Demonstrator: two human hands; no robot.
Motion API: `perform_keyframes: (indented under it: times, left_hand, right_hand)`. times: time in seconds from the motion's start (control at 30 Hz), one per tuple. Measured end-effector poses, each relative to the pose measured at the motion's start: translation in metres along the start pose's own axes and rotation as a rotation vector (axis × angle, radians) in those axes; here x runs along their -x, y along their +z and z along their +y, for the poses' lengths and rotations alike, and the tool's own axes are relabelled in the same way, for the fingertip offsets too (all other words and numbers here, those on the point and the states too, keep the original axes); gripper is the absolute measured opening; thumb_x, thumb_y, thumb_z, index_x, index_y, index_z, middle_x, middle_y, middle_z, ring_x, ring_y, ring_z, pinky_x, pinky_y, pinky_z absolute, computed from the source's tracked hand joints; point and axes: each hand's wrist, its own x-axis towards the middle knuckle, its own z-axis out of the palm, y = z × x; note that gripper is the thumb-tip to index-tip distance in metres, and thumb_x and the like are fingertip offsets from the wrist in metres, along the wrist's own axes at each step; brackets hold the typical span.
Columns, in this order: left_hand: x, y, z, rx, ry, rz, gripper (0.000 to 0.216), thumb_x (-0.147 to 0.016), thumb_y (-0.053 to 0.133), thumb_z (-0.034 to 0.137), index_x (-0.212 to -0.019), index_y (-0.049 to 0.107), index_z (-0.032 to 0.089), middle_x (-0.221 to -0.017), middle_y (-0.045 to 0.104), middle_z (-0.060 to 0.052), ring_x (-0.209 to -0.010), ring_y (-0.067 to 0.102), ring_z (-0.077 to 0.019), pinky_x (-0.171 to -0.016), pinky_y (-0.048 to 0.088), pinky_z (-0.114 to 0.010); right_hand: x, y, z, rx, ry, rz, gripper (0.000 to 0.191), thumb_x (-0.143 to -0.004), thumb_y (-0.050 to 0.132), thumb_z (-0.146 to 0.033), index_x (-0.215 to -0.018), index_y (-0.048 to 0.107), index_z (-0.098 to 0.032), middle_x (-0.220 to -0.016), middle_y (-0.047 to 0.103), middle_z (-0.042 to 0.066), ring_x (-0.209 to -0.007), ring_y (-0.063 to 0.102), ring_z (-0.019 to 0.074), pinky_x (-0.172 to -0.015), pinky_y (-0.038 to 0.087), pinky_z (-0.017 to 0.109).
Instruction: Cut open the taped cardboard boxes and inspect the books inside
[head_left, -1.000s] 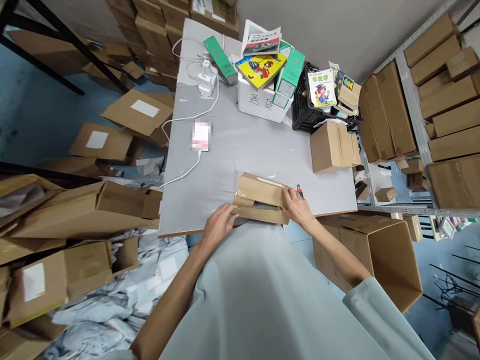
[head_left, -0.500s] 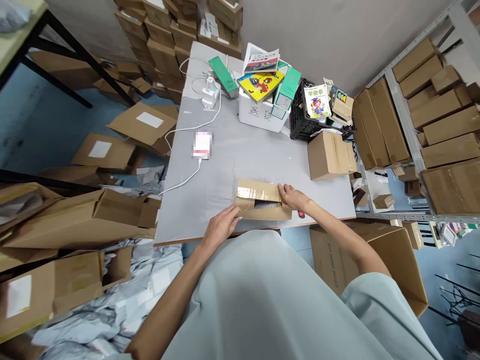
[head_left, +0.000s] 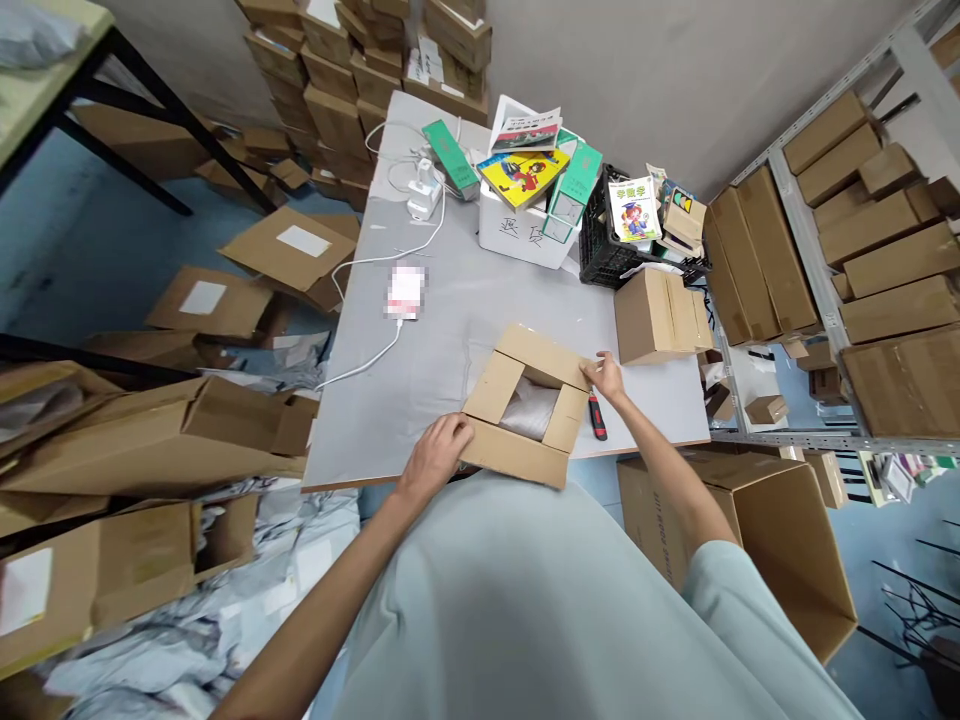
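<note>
A cardboard box (head_left: 510,450) sits at the table's front edge, turned at an angle, its flaps spread apart around a square opening. Inside it shows a greyish plastic-wrapped item (head_left: 529,408); the rest of that item is hidden by the flaps. My left hand (head_left: 436,452) is closed on the box's left front corner, fingers curled. At the far right corner, my right hand (head_left: 604,378) pinches the edge of a flap. A red and black utility knife (head_left: 597,417) lies on the table just below my right hand.
On the grey table (head_left: 360,400) stand a white bin (head_left: 517,235) of books, a black crate (head_left: 600,255) and a closed carton (head_left: 645,320). A white cable runs to a phone-like item (head_left: 406,292). A large open carton (head_left: 795,530) stands right; parcels crowd the left floor.
The box has turned from lying square to the edge to an angle, and its flaps have spread wider, baring the contents. My right hand has moved up and right, uncovering the knife.
</note>
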Motion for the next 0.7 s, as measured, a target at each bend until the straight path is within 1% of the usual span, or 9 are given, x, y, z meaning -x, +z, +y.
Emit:
perform_keyframes:
  times: [0.07,0.13,0.23,0.33,0.37,0.43,0.5,0.57,0.7]
  left_hand:
    - [0.004,0.005,0.003,-0.046,0.042,0.021,0.038,-0.08,0.054,-0.003,-0.103,0.066,0.025,-0.119,0.072,-0.015,-0.116,0.068,-0.0324,-0.11,0.057,-0.051]
    - [0.007,0.01,0.009,-0.062,0.095,0.018,0.032,-0.086,0.058,0.001,-0.106,0.069,0.023,-0.126,0.074,-0.018,-0.126,0.068,-0.0343,-0.125,0.048,-0.059]
    - [0.007,0.017,0.025,-0.029,0.197,-0.035,0.015,-0.094,0.075,0.029,-0.106,0.071,0.022,-0.156,0.065,-0.022,-0.155,0.053,-0.0412,-0.135,0.034,-0.067]
    - [-0.007,0.025,0.041,0.011,0.289,-0.121,0.051,-0.093,0.076,0.071,-0.106,0.072,0.021,-0.171,0.055,-0.02,-0.17,0.034,-0.0461,-0.138,0.023,-0.072]
    - [-0.014,0.026,0.046,0.013,0.299,-0.147,0.059,-0.094,0.072,0.077,-0.109,0.073,0.02,-0.169,0.057,-0.021,-0.17,0.033,-0.0466,-0.138,0.022,-0.073]
    - [-0.031,0.025,0.053,0.002,0.28,-0.176,0.067,-0.097,0.064,0.08,-0.119,0.074,0.017,-0.157,0.067,-0.023,-0.169,0.035,-0.0468,-0.138,0.023,-0.074]
    - [-0.046,0.017,0.058,-0.021,0.246,-0.17,0.065,-0.103,0.058,0.074,-0.125,0.076,0.016,-0.14,0.075,-0.022,-0.166,0.041,-0.0461,-0.138,0.023,-0.073]
    - [-0.052,0.002,0.06,-0.04,0.232,-0.136,0.06,-0.106,0.056,0.069,-0.125,0.078,0.017,-0.131,0.078,-0.021,-0.164,0.046,-0.0452,-0.14,0.02,-0.072]
    - [-0.04,-0.03,0.052,-0.1,0.181,-0.036,0.065,-0.105,0.057,0.068,-0.14,0.074,0.016,-0.144,0.073,-0.023,-0.17,0.036,-0.0442,-0.142,0.012,-0.072]
  right_hand:
    - [-0.001,0.021,-0.004,0.002,0.031,0.05,0.049,-0.101,0.065,-0.044,-0.141,0.062,-0.016,-0.122,0.079,0.014,-0.108,0.076,0.0281,-0.101,0.06,0.04]
    - [0.001,0.035,-0.009,-0.014,0.013,0.059,0.045,-0.103,0.061,-0.04,-0.14,0.065,-0.016,-0.138,0.075,0.019,-0.127,0.072,0.0293,-0.115,0.054,0.043]
    - [0.016,0.046,-0.017,-0.002,-0.067,0.058,0.058,-0.1,0.07,-0.044,-0.149,0.064,-0.013,-0.17,0.054,0.024,-0.159,0.051,0.0333,-0.132,0.039,0.047]
    - [0.046,0.061,-0.023,0.119,-0.152,0.047,0.098,-0.088,0.087,-0.049,-0.169,0.047,-0.01,-0.187,0.021,0.029,-0.175,0.02,0.0432,-0.138,0.027,0.058]
    - [0.057,0.067,-0.024,0.161,-0.173,0.045,0.108,-0.085,0.09,-0.047,-0.174,0.04,-0.01,-0.189,0.013,0.029,-0.176,0.013,0.0458,-0.138,0.026,0.061]
    - [0.079,0.076,-0.025,0.209,-0.21,0.051,0.109,-0.087,0.087,-0.036,-0.178,0.033,-0.011,-0.19,0.006,0.029,-0.177,0.007,0.047,-0.138,0.026,0.064]
    - [0.095,0.077,-0.021,0.2,-0.24,0.077,0.096,-0.094,0.076,-0.029,-0.178,0.033,-0.011,-0.19,0.009,0.027,-0.177,0.01,0.0441,-0.138,0.028,0.063]
    - [0.108,0.067,-0.011,0.135,-0.243,0.124,0.08,-0.104,0.062,-0.029,-0.177,0.036,-0.011,-0.188,0.019,0.026,-0.176,0.021,0.0393,-0.138,0.033,0.058]
    - [0.136,0.039,0.026,-0.017,-0.172,0.221,0.068,-0.112,0.046,-0.035,-0.177,0.038,-0.018,-0.182,0.036,0.021,-0.164,0.048,0.0334,-0.128,0.051,0.051]
